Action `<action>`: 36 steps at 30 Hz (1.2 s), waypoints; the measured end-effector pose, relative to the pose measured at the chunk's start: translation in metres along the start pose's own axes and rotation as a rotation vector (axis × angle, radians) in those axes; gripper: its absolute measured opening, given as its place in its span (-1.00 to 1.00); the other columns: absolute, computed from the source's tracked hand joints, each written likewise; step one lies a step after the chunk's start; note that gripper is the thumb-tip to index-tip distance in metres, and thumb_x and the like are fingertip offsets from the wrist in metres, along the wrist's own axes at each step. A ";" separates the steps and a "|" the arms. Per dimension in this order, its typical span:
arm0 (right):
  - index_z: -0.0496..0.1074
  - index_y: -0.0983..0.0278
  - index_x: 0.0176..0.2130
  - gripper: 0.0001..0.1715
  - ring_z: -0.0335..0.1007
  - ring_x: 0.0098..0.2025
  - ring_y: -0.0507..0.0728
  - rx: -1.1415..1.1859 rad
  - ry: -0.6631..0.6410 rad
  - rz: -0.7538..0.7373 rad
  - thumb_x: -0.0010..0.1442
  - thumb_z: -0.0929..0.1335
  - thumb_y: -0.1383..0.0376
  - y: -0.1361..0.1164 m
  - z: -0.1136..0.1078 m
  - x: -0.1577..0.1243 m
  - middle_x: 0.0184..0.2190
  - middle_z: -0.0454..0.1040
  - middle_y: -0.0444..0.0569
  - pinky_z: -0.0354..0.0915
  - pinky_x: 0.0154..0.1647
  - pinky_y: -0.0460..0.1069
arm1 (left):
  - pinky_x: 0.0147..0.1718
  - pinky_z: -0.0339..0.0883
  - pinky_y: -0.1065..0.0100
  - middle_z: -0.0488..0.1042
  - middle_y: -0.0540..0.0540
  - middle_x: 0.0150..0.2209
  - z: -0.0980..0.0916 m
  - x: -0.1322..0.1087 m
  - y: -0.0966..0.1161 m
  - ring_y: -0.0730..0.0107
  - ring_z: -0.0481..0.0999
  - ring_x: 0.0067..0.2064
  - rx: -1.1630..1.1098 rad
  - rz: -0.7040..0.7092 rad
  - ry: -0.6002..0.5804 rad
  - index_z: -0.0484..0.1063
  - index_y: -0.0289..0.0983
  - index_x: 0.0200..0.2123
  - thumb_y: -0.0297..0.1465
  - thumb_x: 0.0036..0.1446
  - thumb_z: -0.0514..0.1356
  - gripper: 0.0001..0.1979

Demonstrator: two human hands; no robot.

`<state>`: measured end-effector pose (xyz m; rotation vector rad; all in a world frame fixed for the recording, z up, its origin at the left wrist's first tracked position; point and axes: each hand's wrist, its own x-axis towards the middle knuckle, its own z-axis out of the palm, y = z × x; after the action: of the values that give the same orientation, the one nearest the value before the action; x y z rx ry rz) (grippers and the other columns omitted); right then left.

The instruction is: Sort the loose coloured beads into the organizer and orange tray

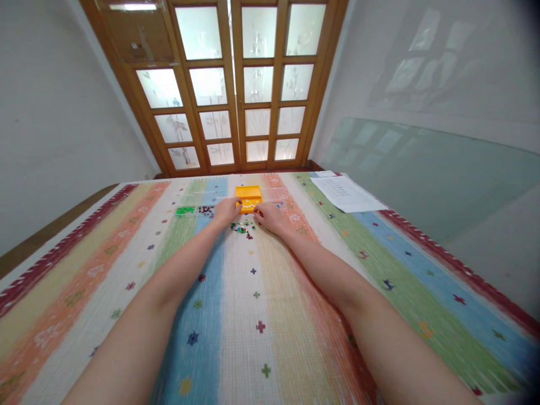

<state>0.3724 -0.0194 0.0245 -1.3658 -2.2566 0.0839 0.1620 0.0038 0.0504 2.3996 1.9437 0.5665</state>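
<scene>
Both my arms stretch far out over a striped cloth [253, 315]. My left hand [226, 211] and my right hand [270, 216] rest side by side at the near edge of a small orange tray [248, 196] that holds tiny pale pieces. The fingers of both hands are curled, pinching at something too small to name. A scatter of small coloured beads [243, 228] lies on the cloth just below and between the hands.
A clump of green beads [184, 211] and a clump of dark red beads [206, 210] lie left of my left hand. A white sheet of paper [346, 192] sits at the far right. Wooden glazed doors [236, 84] stand beyond the table.
</scene>
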 end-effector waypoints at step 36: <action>0.60 0.24 -0.18 -0.77 0.46 -0.14 0.16 -0.005 0.000 0.025 0.38 0.32 0.32 -0.003 0.001 0.000 -0.17 0.64 0.03 0.19 -0.15 -0.04 | -0.15 0.30 0.33 0.63 -0.11 -0.27 -0.005 -0.037 -0.046 0.24 0.55 -0.21 -0.162 0.005 0.024 0.63 -0.21 -0.02 -0.29 0.34 0.15 -0.70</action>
<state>0.3701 -0.0208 0.0243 -1.3962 -2.2419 0.0872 0.1110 -0.0217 0.0348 2.3100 1.8232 0.7260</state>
